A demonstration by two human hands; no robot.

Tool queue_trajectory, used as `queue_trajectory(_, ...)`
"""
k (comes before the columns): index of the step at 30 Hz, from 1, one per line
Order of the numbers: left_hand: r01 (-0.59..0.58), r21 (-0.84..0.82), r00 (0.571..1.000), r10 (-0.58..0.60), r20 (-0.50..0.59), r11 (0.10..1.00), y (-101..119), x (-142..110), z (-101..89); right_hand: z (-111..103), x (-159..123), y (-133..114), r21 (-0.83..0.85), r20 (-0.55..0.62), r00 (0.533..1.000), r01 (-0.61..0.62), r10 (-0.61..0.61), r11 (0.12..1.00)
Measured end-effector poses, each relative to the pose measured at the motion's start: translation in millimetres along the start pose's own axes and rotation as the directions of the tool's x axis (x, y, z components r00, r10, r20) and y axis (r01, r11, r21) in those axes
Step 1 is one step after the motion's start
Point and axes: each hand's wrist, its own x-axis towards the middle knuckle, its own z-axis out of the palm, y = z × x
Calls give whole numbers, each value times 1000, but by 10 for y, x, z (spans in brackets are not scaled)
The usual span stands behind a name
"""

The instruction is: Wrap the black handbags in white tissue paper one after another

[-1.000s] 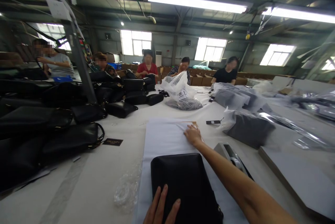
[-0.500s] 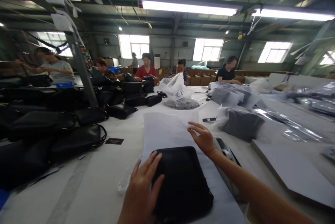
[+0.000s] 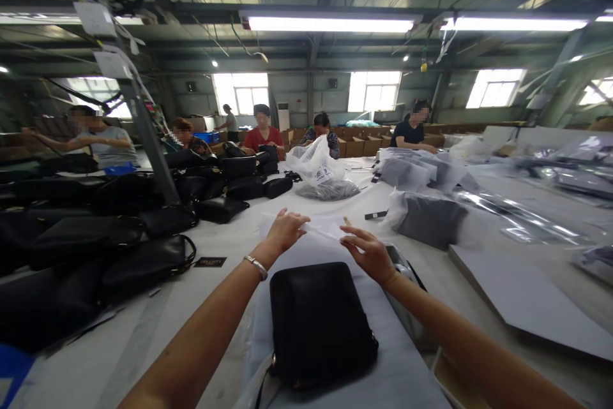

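Observation:
A black handbag (image 3: 316, 326) lies flat on a sheet of white wrapping paper (image 3: 383, 339) directly in front of me. Beyond the bag, my left hand (image 3: 286, 231) pinches the far edge of the paper, a silver bracelet on its wrist. My right hand (image 3: 371, 252) grips the same edge a little to the right, fingers closed on it. Between the two hands the edge is lifted and partly folded over. Neither hand touches the bag.
Black handbags (image 3: 96, 237) are piled on the left around a slanted metal post (image 3: 148, 134). A dark tag (image 3: 211, 261) lies beside them. At right are a bagged grey item (image 3: 428, 217) and a stack of white sheets (image 3: 522, 307). Several people sit across the table.
My left hand has moved from the handbag forward to the paper's far edge. That edge, flat before, is now lifted between both hands. My right hand has hardly moved.

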Motion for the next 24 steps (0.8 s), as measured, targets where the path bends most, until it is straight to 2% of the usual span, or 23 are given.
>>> queue_trajectory(4,33,37,999,-33,6,999,-174,-52,-39,-89,-23,126,30,-23,997,-76,76,997)
queue_trajectory(8,12,72,1000,-10,-28,997,-196,-167,-292,-275,88,23,-111,6,994,-111,112,988)
queue_trajectory(12,-96,148,990,110,-87,984,52,-436,-548,-490,313,-351,-243,102,995,35,-10,970)
queue_trajectory(16,-217,264,959,256,-123,940,424,-880,-653,-583,397,-687,-241,274,949,225,-156,944)
queue_trajectory(20,-275,244,944,310,-116,930,751,-1340,-611,-534,156,-833,-125,365,889,342,-277,931)
queue_trajectory(24,-273,165,942,298,-153,948,934,-1694,-470,-493,-256,-941,-58,333,896,331,-295,942)
